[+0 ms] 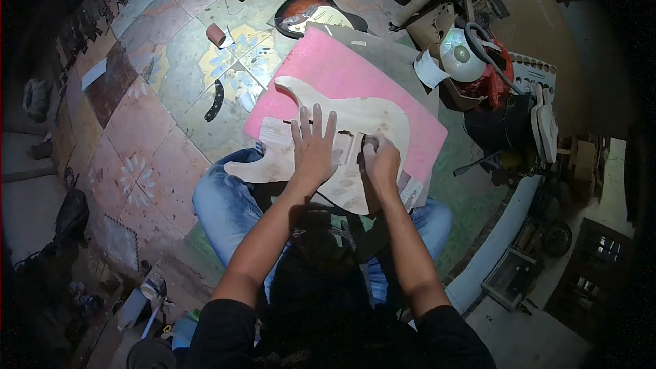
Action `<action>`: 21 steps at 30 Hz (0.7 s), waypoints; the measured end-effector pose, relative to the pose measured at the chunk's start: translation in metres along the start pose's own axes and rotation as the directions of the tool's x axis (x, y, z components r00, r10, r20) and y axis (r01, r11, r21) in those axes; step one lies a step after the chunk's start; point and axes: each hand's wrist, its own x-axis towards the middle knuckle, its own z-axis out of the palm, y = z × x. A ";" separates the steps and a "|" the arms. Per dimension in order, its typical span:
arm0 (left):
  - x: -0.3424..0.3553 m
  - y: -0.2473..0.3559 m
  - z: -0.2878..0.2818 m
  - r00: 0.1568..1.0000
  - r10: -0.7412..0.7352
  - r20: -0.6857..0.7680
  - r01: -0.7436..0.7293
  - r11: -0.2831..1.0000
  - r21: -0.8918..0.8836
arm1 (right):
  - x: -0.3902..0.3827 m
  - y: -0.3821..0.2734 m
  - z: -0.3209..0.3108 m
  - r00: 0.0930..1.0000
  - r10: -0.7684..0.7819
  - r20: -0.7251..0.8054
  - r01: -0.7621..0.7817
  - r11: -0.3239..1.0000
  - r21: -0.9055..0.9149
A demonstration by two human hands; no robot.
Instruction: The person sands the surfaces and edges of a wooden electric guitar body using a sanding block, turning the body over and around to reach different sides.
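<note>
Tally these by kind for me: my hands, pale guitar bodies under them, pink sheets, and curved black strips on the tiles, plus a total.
Hands: 2, left hand and right hand
Pale guitar body: 1
Pink sheet: 1
Curved black strip: 1
Total: 5

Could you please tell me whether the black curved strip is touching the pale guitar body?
Apart: the head view shows floor tiles between the black curved strip and the pale guitar body.
</note>
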 end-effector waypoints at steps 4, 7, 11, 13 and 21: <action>-0.002 -0.001 0.000 1.000 -0.004 -0.009 0.003 1.000 -0.011 | -0.009 -0.001 -0.003 0.986 -0.166 0.012 0.166 0.979 -0.122; -0.003 -0.005 -0.001 1.000 -0.009 -0.013 0.009 1.000 -0.015 | -0.006 -0.005 -0.013 0.982 -0.131 0.133 0.151 0.977 -0.151; -0.003 0.000 -0.001 1.000 -0.026 -0.015 0.026 0.999 -0.028 | -0.006 -0.006 -0.005 0.984 -0.180 -0.003 0.177 0.968 -0.178; -0.002 0.001 -0.001 1.000 -0.021 -0.010 0.021 0.999 -0.030 | -0.013 -0.006 -0.003 0.978 -0.207 -0.009 0.201 0.958 -0.206; -0.001 0.001 0.000 1.000 0.002 0.008 -0.002 1.000 -0.028 | 0.003 0.003 -0.015 0.945 -0.323 0.054 0.327 0.924 -0.197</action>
